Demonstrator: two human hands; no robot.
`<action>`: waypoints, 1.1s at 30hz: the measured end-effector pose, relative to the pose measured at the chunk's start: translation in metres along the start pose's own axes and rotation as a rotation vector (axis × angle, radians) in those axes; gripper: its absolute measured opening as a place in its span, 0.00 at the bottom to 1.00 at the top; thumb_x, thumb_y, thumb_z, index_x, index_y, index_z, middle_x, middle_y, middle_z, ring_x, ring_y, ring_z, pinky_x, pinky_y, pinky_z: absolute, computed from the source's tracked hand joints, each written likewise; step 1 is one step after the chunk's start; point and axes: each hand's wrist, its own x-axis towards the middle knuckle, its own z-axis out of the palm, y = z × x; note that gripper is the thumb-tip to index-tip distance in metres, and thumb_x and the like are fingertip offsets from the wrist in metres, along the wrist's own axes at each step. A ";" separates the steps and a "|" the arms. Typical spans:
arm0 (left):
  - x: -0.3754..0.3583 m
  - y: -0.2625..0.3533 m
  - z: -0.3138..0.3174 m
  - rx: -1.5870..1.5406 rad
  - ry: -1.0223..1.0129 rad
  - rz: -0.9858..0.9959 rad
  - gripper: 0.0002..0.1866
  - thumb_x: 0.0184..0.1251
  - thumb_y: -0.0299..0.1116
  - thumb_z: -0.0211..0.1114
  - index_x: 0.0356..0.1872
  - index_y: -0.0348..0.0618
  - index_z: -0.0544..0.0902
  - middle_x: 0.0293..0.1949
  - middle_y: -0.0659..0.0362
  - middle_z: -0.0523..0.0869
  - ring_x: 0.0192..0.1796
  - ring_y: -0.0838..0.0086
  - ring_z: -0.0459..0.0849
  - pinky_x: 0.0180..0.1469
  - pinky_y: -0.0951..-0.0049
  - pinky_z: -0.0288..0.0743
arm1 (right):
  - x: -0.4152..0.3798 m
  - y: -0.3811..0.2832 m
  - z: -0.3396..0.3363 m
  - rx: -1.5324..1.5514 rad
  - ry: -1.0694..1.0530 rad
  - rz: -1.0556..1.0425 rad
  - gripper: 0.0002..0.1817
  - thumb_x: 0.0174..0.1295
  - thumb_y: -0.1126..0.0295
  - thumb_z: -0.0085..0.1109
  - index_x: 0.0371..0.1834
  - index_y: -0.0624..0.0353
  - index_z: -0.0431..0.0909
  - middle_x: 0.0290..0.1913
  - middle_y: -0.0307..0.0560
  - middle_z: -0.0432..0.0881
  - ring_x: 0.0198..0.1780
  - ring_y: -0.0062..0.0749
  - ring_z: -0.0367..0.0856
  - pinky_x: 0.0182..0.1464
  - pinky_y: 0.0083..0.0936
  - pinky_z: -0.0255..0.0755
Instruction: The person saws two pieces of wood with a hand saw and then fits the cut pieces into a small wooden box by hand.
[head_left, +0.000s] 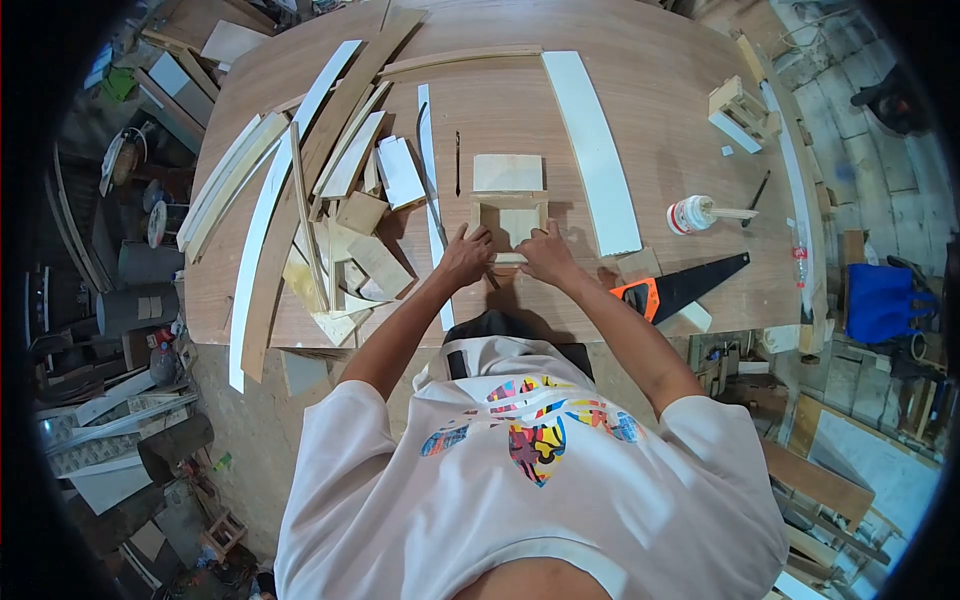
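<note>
A small open wooden box (511,222) lies on the table in front of me, its hollow side facing up. My left hand (467,256) grips its near left corner with curled fingers. At the near right corner, my right hand (549,254) is closed on the box too, fingertips on its side wall. A short strip of wood (508,259) runs between both hands at the box's near end. Just beyond the far end is a flat pale wooden board (508,172). Part of the box's near edge is hidden by my fingers.
Wood offcuts (375,262) and long strips (300,200) crowd the left. A wide white board (592,150) lies to the right, with a handsaw (690,287) near the front edge. Beyond are a white glue jar (690,214) and a small wooden frame (740,112).
</note>
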 end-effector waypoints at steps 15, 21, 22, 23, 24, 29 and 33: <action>0.001 0.005 0.006 0.029 0.089 -0.046 0.06 0.49 0.31 0.65 0.30 0.46 0.84 0.46 0.61 0.79 0.60 0.72 0.70 0.64 0.48 0.59 | -0.002 -0.004 0.003 0.015 0.056 0.024 0.11 0.47 0.58 0.68 0.35 0.44 0.86 0.34 0.36 0.84 0.47 0.31 0.79 0.60 0.43 0.57; 0.002 0.005 0.003 0.019 0.040 -0.056 0.09 0.48 0.29 0.65 0.34 0.45 0.83 0.46 0.61 0.79 0.60 0.71 0.70 0.64 0.49 0.59 | -0.002 -0.003 0.006 0.033 0.057 0.051 0.11 0.48 0.57 0.68 0.34 0.45 0.86 0.36 0.34 0.85 0.48 0.29 0.78 0.62 0.44 0.55; 0.002 0.006 0.004 0.015 0.032 -0.055 0.09 0.48 0.29 0.65 0.34 0.45 0.83 0.46 0.61 0.79 0.60 0.71 0.70 0.64 0.49 0.59 | -0.002 -0.002 0.005 0.035 0.061 0.047 0.11 0.48 0.57 0.68 0.34 0.45 0.86 0.36 0.34 0.85 0.48 0.29 0.78 0.62 0.45 0.54; 0.001 0.007 0.004 0.011 0.008 -0.067 0.12 0.49 0.31 0.66 0.37 0.44 0.82 0.49 0.60 0.78 0.62 0.70 0.69 0.65 0.49 0.58 | -0.003 -0.002 0.007 0.037 0.064 0.042 0.11 0.48 0.56 0.68 0.33 0.45 0.86 0.35 0.34 0.85 0.48 0.29 0.78 0.63 0.45 0.54; 0.002 0.007 0.003 0.011 -0.010 -0.079 0.14 0.50 0.33 0.67 0.40 0.42 0.82 0.51 0.59 0.77 0.63 0.70 0.68 0.65 0.48 0.58 | -0.002 -0.003 0.008 0.039 0.062 0.043 0.11 0.48 0.56 0.68 0.33 0.45 0.86 0.35 0.34 0.85 0.48 0.29 0.78 0.63 0.45 0.54; 0.004 0.005 -0.001 0.017 -0.044 -0.060 0.15 0.50 0.33 0.67 0.41 0.42 0.81 0.51 0.58 0.77 0.63 0.69 0.68 0.64 0.50 0.60 | -0.002 0.008 0.002 0.052 -0.038 -0.070 0.18 0.50 0.58 0.69 0.44 0.51 0.83 0.40 0.40 0.84 0.52 0.32 0.77 0.63 0.42 0.58; 0.002 0.002 -0.002 -0.044 -0.055 -0.045 0.17 0.50 0.34 0.68 0.43 0.42 0.80 0.51 0.58 0.77 0.63 0.68 0.68 0.61 0.52 0.62 | -0.003 0.034 -0.021 0.740 0.098 0.051 0.20 0.53 0.64 0.66 0.50 0.57 0.80 0.44 0.47 0.84 0.56 0.38 0.77 0.60 0.38 0.66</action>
